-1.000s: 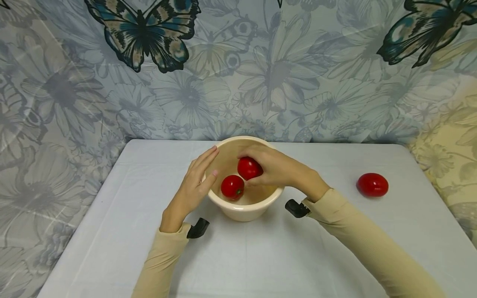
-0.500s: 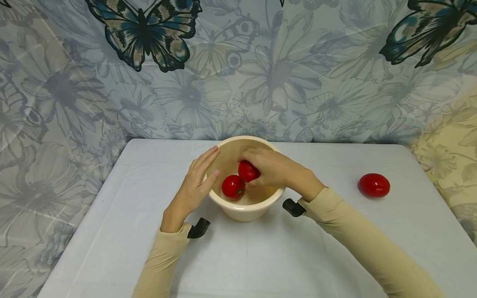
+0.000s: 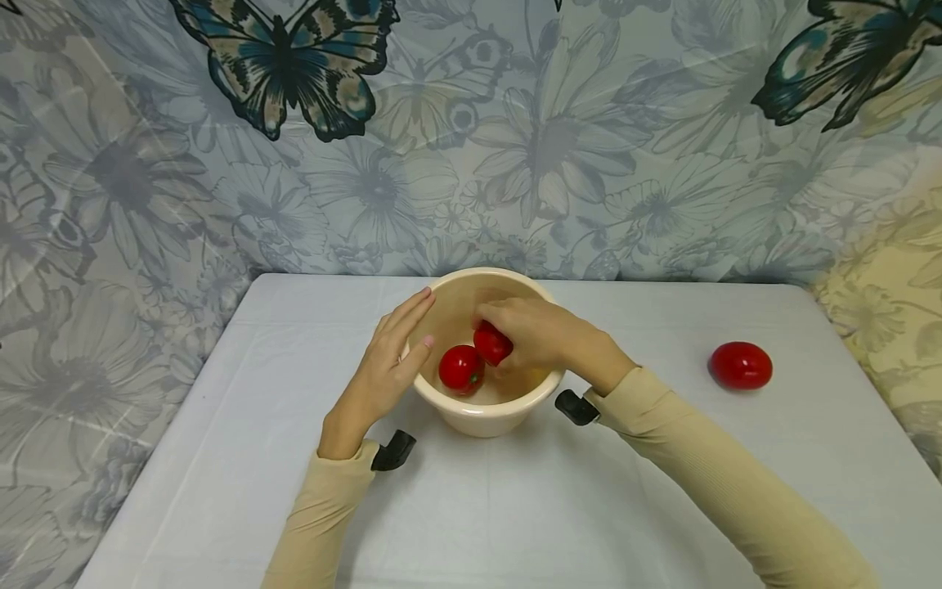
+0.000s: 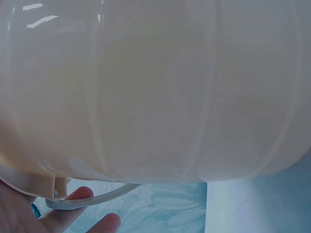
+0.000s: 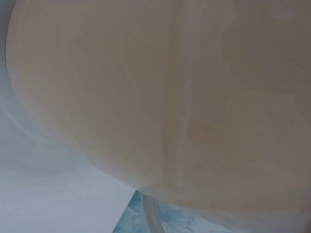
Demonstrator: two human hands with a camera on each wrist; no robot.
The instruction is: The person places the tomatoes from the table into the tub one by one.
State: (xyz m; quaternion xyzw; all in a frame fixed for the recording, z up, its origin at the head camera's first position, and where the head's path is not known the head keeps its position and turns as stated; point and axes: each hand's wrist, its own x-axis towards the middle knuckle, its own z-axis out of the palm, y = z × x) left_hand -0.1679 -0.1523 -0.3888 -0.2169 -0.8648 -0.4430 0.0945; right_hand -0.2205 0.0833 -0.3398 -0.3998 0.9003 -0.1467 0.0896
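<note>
A cream bucket (image 3: 478,419) stands at the middle of the table. In the head view its inside holds a glossy red tomato (image 3: 460,370) with a green stem spot. My right hand (image 3: 540,335) reaches down into the bucket and grips a second red tomato (image 3: 491,343), close beside the first. Along the left rim lies my left hand (image 3: 379,364), its fingers straight and its thumb at the rim. The left wrist view shows the bucket's wall (image 4: 146,97), a grey handle (image 4: 104,196) and some fingers (image 4: 80,193). Only the wall fills most of the right wrist view.
A glossy red oval piece (image 3: 740,366), tomato-like, lies apart on the right of the white-covered table (image 3: 471,523). Behind the table's far edge hangs a cloth (image 3: 552,147) with flowers and butterflies.
My right hand has sunk slightly deeper into the bucket with its tomato, which has moved a little lower. The left hand has stayed at the rim.
</note>
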